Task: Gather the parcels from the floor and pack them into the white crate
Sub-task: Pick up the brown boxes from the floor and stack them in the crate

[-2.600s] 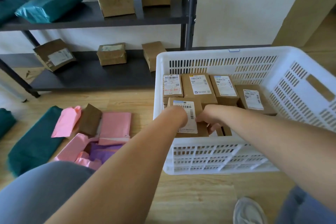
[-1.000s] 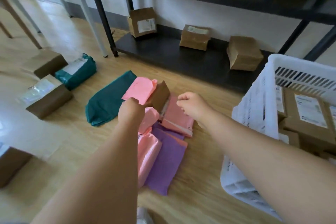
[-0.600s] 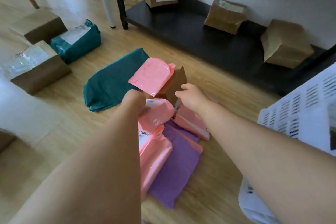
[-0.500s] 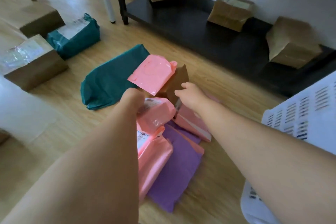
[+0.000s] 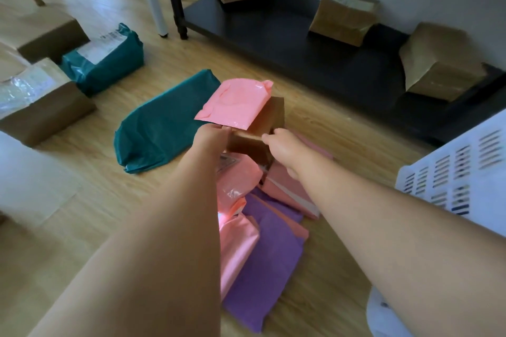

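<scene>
A person holds a small brown cardboard box (image 5: 249,146) in both hands above a heap of parcels on a pale wooden floor (image 5: 95,200).

A low black shelf (image 5: 301,44) runs along the wall, and the white slatted plastic crate (image 5: 451,172) stands at the right edge, apart from the box. A flat teal plastic mailer (image 5: 164,128), a purple plastic mailer (image 5: 268,262) and glossy pink mailers (image 5: 238,180) lie overlapping. Another pink mailer (image 5: 235,102) rests on the box. The left hand (image 5: 210,135) grips the box's left end and the right hand (image 5: 283,145) its right.

A box (image 5: 252,148) sits on the mailer pile (image 5: 268,254) on the floor (image 5: 328,123); a flat bag (image 5: 164,123) lies left, the crate (image 5: 460,172) right, a low shelf (image 5: 287,44) behind.
</scene>
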`<state>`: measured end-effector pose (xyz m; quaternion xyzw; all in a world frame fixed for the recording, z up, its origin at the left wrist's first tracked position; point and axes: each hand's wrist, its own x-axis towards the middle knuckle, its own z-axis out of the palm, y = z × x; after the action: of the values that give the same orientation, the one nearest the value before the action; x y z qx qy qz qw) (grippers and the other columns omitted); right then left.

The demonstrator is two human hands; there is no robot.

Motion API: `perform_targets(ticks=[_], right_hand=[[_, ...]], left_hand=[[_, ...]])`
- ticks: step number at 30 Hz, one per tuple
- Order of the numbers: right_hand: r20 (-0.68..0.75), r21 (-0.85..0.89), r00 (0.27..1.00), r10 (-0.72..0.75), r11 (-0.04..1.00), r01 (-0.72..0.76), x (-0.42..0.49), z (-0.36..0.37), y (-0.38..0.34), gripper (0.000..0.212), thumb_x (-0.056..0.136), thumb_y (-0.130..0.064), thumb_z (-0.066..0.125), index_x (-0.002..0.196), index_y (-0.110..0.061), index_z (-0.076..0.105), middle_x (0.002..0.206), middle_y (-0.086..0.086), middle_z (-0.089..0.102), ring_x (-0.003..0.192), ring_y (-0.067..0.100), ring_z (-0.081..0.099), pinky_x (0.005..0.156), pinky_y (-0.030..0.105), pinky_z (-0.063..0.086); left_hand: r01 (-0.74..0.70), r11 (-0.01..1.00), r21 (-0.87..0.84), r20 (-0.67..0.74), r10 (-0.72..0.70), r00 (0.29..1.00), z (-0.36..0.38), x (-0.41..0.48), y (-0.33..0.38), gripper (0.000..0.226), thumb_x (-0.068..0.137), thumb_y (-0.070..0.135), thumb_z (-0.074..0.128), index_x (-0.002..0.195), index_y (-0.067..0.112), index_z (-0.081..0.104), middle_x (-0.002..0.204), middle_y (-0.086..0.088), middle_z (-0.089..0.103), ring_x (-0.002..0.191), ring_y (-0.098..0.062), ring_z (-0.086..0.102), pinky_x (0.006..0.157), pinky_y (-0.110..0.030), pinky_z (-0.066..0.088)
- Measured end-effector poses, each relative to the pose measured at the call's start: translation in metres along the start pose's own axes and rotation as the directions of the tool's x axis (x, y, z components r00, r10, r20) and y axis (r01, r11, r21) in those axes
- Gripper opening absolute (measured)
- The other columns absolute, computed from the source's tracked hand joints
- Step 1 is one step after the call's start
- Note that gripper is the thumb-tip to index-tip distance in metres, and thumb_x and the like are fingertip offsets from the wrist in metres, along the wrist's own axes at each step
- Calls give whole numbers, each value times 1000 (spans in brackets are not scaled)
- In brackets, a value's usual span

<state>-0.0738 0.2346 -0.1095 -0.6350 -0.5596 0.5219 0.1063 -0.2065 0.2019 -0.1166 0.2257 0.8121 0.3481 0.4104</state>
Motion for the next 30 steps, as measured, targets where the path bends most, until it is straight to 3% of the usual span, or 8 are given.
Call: perform_targets(ticks=[3,5,11,17,21,25,28,30], right_hand=[[-23,37,1000,18,999,-17,-12,-20,2,44,101,-28,44,139,-6,43,132,2,48,124,28,47,97,33,35],[-47,40,999,17,999,-15,-23,-36,2,49,100,-33,45,140,-6,41,140,8,48,127,28,46,97,33,34],[-155,15,988,-9,1000,12,-62,-82,7,49,96,-37,50,135,-7,50,133,12,56,120,31,54,102,43,44],[-255,33,967,-25,999,35,-123,-129,6,31,96,-32,51,120,-13,59,113,7,65,101,26,63,91,45,53],[-286,63,957,-46,996,67,-170,-164,1,35,99,-36,49,120,-9,58,115,10,62,104,27,62,93,44,54],[-310,182,948,-76,974,138,-222,-201,-5,24,100,-27,48,107,-7,59,110,15,63,98,27,64,90,40,55],[-341,212,937,-73,965,152,-256,-229,0,19,101,-24,48,112,-11,57,113,13,62,101,27,63,79,34,57],[-336,267,940,-66,950,162,-277,-246,9,22,101,-22,48,118,-11,56,113,12,63,100,25,64,71,29,55]], left_hand=[[-24,998,-59,10,25,1000,8,-10,9,26,89,21,63,112,8,64,99,-8,62,86,-22,55,75,-30,45],[-39,995,-87,31,41,999,14,-22,19,23,84,22,68,104,11,63,91,-5,58,82,-20,53,72,-28,45],[-54,982,-183,116,76,990,24,-71,40,22,76,18,74,88,12,57,86,-8,62,85,-25,60,72,-30,46],[-116,975,-189,164,148,975,25,-128,65,11,83,34,61,83,23,61,101,-9,69,99,-29,66,90,-43,54],[-187,962,-197,181,223,958,15,-187,85,13,97,26,52,93,19,62,99,-5,66,90,-20,64,69,-29,53],[-213,948,-237,217,265,939,13,-240,108,5,95,22,58,99,20,61,102,-4,64,97,-21,62,85,-36,54],[-135,952,-274,344,228,911,16,-275,118,31,89,31,66,116,18,57,110,-5,62,103,-24,61,93,-41,52],[-93,966,-240,432,191,882,16,-296,121,47,81,42,72,115,17,53,113,-6,59,106,-25,58,95,-41,50]])
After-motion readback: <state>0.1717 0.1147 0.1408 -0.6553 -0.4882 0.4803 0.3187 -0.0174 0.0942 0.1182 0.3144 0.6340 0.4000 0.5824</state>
